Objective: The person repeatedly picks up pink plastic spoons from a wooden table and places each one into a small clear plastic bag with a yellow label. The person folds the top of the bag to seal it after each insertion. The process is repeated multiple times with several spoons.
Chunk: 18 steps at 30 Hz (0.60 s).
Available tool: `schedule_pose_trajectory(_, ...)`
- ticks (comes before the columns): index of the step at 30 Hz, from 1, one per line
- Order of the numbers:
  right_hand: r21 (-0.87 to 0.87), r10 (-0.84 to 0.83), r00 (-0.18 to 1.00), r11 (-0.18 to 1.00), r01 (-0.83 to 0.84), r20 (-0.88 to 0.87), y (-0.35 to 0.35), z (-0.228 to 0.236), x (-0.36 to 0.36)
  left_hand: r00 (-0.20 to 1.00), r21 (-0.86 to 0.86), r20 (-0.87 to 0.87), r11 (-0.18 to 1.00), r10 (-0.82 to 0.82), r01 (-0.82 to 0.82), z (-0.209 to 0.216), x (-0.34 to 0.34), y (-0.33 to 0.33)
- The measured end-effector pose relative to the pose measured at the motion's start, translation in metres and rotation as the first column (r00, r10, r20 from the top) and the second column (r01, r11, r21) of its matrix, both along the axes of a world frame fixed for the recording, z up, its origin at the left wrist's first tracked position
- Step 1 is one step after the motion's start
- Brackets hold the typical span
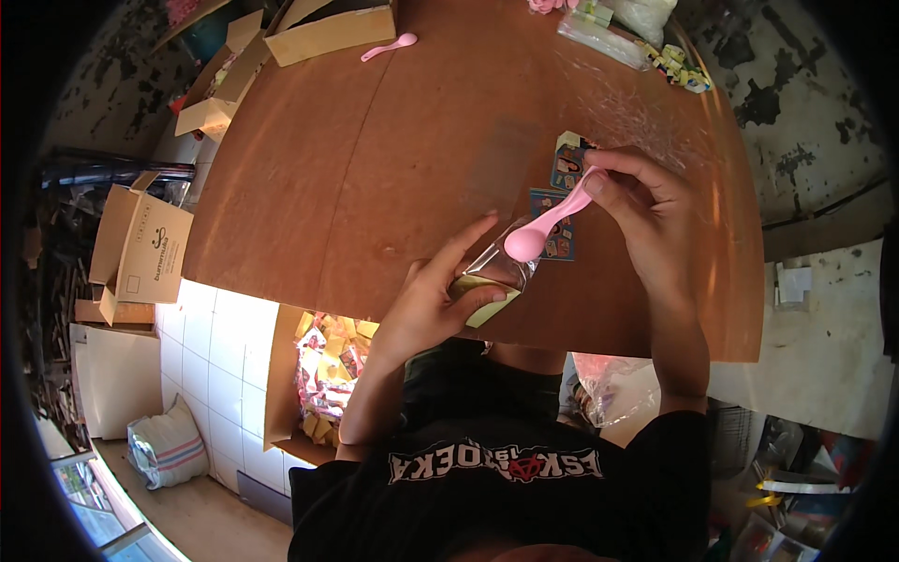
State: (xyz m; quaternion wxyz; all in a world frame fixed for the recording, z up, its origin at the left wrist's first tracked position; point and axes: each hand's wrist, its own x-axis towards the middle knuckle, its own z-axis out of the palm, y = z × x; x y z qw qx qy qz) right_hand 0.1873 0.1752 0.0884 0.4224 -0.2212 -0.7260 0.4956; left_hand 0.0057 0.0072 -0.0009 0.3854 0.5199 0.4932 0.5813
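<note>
My left hand [433, 298] is closed around a clear plastic pouch [510, 267] with a pale yellow piece [494, 307] at its near end, close to the table's front edge. Between the thumb and fingers of my right hand [648, 201] is the thin end of a pink plastic spoon [552, 217]. Its round bowl hangs over the far end of the pouch; I cannot tell whether they touch. Behind the spoon, two blue printed cards [565, 249] lie on the brown table [421, 187], partly hidden by my right hand and the spoon.
Another pink spoon [390, 47] lies at the far side beside an open cardboard box [337, 36]. Loose clear plastic [637, 117] and small yellow printed pieces [676, 67] are at the far right. Below the table's left front edge stands a carton [284, 379] of wrapped packets.
</note>
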Motion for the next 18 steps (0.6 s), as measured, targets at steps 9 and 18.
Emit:
schedule_pose_trajectory(9, -0.131, 0.057, 0.998, 0.99, -0.053, 0.024, -0.015, -0.005, -0.015, 0.997, 0.029, -0.071, 1.0, 0.014, -0.011, 0.002, -0.007, -0.006)
schedule_pose_trajectory(18, -0.124, 0.11, 0.993, 0.987, -0.105, 0.038, -0.032, -0.002, -0.021, 0.989, 0.002, -0.123, 0.997, 0.08, -0.08, 0.005, -0.007, -0.009)
